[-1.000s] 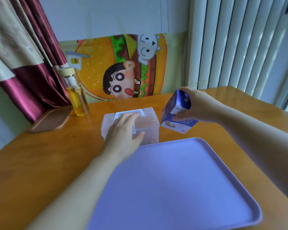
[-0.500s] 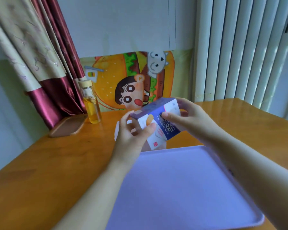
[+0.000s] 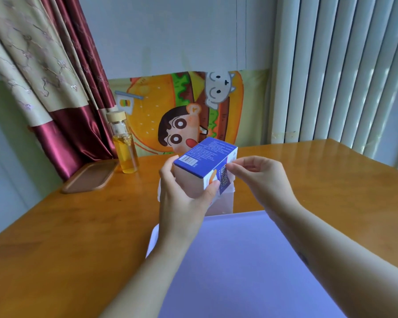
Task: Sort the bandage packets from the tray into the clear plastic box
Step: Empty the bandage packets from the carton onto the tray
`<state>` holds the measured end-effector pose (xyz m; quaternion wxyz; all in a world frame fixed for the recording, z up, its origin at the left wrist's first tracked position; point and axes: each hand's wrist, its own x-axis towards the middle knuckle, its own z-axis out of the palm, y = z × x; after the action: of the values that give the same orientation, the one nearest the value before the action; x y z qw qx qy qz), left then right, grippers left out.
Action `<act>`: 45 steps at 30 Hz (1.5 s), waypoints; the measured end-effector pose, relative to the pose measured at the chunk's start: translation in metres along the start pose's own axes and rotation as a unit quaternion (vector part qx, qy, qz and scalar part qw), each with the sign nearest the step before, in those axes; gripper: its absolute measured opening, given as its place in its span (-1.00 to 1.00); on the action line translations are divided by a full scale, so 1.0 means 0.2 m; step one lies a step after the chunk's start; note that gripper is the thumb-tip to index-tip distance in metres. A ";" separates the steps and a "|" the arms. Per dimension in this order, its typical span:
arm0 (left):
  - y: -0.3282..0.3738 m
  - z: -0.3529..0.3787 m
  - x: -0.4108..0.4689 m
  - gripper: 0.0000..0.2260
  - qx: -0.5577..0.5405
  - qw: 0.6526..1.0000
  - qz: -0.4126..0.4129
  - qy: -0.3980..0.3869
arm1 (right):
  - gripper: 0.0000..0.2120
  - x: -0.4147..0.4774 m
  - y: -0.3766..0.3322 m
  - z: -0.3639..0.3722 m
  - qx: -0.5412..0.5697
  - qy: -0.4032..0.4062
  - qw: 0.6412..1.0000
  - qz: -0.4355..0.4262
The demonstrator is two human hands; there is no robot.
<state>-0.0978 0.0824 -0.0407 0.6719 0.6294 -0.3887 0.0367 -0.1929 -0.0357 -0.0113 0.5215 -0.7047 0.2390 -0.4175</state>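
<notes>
Above the wooden table (image 3: 78, 226), both hands now grip the raised bandage carton (image 3: 205, 165), left hand (image 3: 184, 193) fingers wrapped, right hand (image 3: 260, 177) fingers pinching.

A big wooden table (image 3: 83, 237) fills the room's corner. Behind it is a pale blue wall (image 3: 170, 33). A bright cartoon burger poster (image 3: 189, 111) leans on the wall. A red and cream curtain (image 3: 44, 76) hangs on the left. White blinds (image 3: 342, 70) let daylight in on the right.

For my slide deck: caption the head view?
Both hands hold a blue-and-white cardboard carton above a lilac plastic tray.
</notes>
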 end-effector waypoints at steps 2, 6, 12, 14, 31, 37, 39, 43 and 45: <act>-0.01 0.01 0.00 -0.31 0.007 1.000 0.019 0.000 | -0.79 0.01 0.01 0.00 0.011 -0.001 1.000 0.011; 0.00 0.01 0.01 -0.29 0.023 0.999 0.038 0.004 | -0.79 0.02 0.01 0.00 0.013 -0.018 0.999 0.025; -0.02 -0.02 0.03 -0.29 0.013 0.999 0.029 -0.006 | -0.74 0.05 0.01 0.04 -0.004 -0.059 0.998 0.034; -0.01 -0.03 0.04 -0.31 -0.011 1.000 0.014 -0.022 | -0.78 0.06 0.00 0.04 -0.007 -0.070 0.997 0.030; -0.13 -0.09 0.11 -0.54 -0.200 0.943 -0.231 -0.133 | -0.79 0.11 0.03 -0.06 -0.032 -0.083 0.996 0.022; -0.14 -0.05 0.11 -0.57 -0.215 0.940 -0.238 -0.119 | -0.86 0.10 0.07 -0.03 -0.088 -0.035 0.994 -0.060; -0.13 -0.04 0.11 -0.50 -0.213 0.939 -0.243 -0.116 | -0.92 0.08 0.08 -0.02 -0.078 -0.046 0.993 -0.071; -0.14 -0.05 0.11 -0.49 -0.185 0.947 -0.237 -0.113 | -0.79 0.03 0.07 -0.01 0.031 -0.113 0.992 -0.039; -0.15 -0.05 0.10 -0.53 -0.175 0.950 -0.230 -0.120 | -0.49 0.01 0.07 -0.02 0.041 -0.152 0.987 -0.014</act>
<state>-0.0633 0.0752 -0.0517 0.7104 0.5736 -0.3115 -0.2630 -0.1925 -0.0442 -0.0231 0.5747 -0.7412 0.1295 -0.3218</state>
